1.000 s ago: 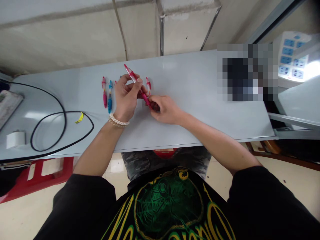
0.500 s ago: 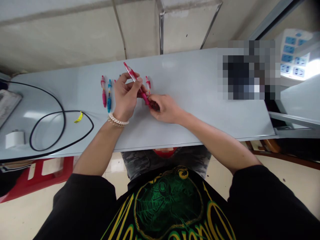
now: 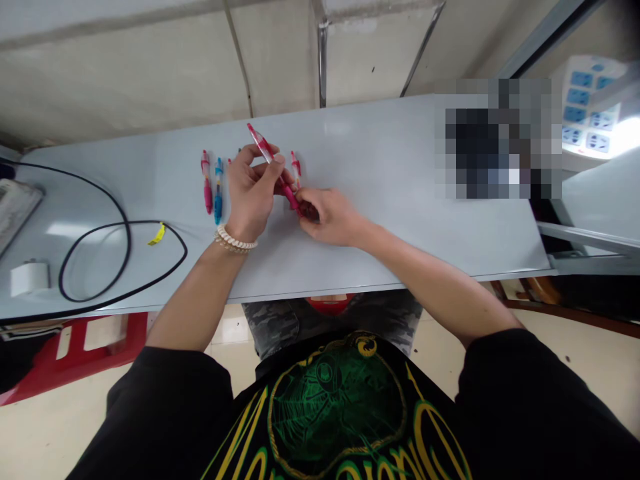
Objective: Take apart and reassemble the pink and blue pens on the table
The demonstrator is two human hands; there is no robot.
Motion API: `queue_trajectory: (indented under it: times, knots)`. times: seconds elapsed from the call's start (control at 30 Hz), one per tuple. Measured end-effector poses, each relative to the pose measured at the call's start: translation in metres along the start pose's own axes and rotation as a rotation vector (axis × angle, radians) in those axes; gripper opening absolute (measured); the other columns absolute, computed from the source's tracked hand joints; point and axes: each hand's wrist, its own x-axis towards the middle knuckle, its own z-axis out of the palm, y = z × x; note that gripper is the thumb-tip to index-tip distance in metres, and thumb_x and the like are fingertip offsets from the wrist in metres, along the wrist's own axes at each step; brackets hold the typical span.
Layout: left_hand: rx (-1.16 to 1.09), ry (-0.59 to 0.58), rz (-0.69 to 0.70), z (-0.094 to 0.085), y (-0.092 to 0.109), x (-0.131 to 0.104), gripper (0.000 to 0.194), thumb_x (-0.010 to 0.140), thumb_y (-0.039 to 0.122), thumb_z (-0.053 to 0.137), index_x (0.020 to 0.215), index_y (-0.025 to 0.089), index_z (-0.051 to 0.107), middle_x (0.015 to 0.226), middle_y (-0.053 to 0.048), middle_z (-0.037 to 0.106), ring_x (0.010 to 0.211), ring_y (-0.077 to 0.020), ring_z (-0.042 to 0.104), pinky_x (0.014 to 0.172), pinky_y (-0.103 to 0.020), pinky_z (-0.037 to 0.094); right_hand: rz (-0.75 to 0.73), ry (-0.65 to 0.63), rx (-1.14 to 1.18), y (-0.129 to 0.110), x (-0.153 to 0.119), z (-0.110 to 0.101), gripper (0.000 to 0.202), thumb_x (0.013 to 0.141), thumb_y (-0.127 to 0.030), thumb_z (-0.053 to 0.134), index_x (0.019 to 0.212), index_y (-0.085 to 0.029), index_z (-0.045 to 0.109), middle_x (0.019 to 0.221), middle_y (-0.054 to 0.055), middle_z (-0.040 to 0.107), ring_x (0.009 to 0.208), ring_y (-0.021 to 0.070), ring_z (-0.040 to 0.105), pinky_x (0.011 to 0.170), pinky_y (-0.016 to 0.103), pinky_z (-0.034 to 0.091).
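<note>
A pink ballpoint pen (image 3: 261,142) slants above the table between my two hands. My left hand (image 3: 253,190) is closed round its clear barrel, thumb on top. At the pen's lower pink end, the fingers of my right hand (image 3: 327,215) pinch the grip or tip; the exact spot is hidden by the fingers. Behind my hands another pink pen (image 3: 296,164) lies on the table, its lower part covered. To the left of my left hand lie a pink pen (image 3: 207,183) and a blue pen (image 3: 219,192), side by side. More pen ends peek out behind my left hand.
A black cable (image 3: 131,233) with a yellow tag (image 3: 157,235) loops across the table's left side, near a white charger plug (image 3: 30,278). At the right end is a blurred-out dark object (image 3: 475,153), with a power strip (image 3: 590,110) beyond it.
</note>
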Motion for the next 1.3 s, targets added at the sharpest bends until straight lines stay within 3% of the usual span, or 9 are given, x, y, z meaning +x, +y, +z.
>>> queue_trajectory:
  times: [0.23,0.4,0.63,0.83,1.13,1.3]
  knots:
    - [0.005,0.039,0.012,0.0049,0.007,-0.0028,0.037,0.091,0.051,0.089,0.106,0.029,0.063,0.069,0.003,0.071,0.073,-0.0273,0.079,0.063,-0.04,0.051,-0.002,-0.006,-0.002,-0.0007,0.0002,-0.0001,0.014,0.088,-0.013,0.062,0.093,-0.024,0.056,0.085,0.0,0.069,0.074,0.0171,0.059,0.069,0.032,0.039]
    - [-0.012,0.038,0.012,0.004,0.0026,-0.0012,0.042,0.09,0.055,0.091,0.107,0.028,0.063,0.07,0.002,0.072,0.089,-0.03,0.081,0.068,-0.04,0.054,-0.004,-0.009,-0.006,-0.0008,0.0002,-0.0003,0.014,0.088,-0.012,0.063,0.094,-0.023,0.057,0.085,0.0,0.069,0.075,0.0177,0.061,0.07,0.032,0.04]
    - [-0.002,0.013,-0.011,0.0022,0.0034,-0.0013,0.045,0.089,0.057,0.091,0.108,0.029,0.062,0.071,0.002,0.072,0.094,-0.0298,0.082,0.07,-0.039,0.054,-0.01,-0.01,-0.013,0.0003,0.0001,0.0011,0.014,0.088,-0.012,0.063,0.094,-0.024,0.057,0.085,0.0,0.069,0.075,0.0177,0.061,0.07,0.032,0.041]
    - [-0.023,0.033,-0.002,0.0055,0.006,-0.0031,0.038,0.091,0.052,0.09,0.105,0.03,0.063,0.067,0.003,0.069,0.077,-0.0258,0.078,0.065,-0.038,0.052,-0.001,-0.018,-0.005,0.0003,0.0004,0.0013,0.014,0.088,-0.013,0.063,0.093,-0.024,0.056,0.086,0.0,0.069,0.075,0.0176,0.06,0.07,0.032,0.041]
    - [-0.08,0.071,0.047,0.0093,0.0038,-0.0043,0.033,0.097,0.046,0.088,0.106,0.023,0.067,0.066,0.002,0.068,0.071,-0.0228,0.078,0.069,-0.038,0.063,0.025,-0.033,-0.016,-0.0021,0.0008,-0.0004,0.014,0.087,-0.013,0.063,0.094,-0.024,0.056,0.087,0.0,0.07,0.075,0.0177,0.06,0.07,0.032,0.04]
    - [-0.066,0.027,0.042,0.0083,0.0059,-0.004,0.037,0.093,0.053,0.091,0.103,0.027,0.065,0.066,0.003,0.071,0.081,-0.0256,0.08,0.075,-0.044,0.067,0.043,-0.045,-0.017,-0.0049,0.0,-0.0022,0.014,0.089,-0.012,0.063,0.095,-0.024,0.058,0.088,0.001,0.071,0.076,0.0185,0.061,0.072,0.033,0.04]
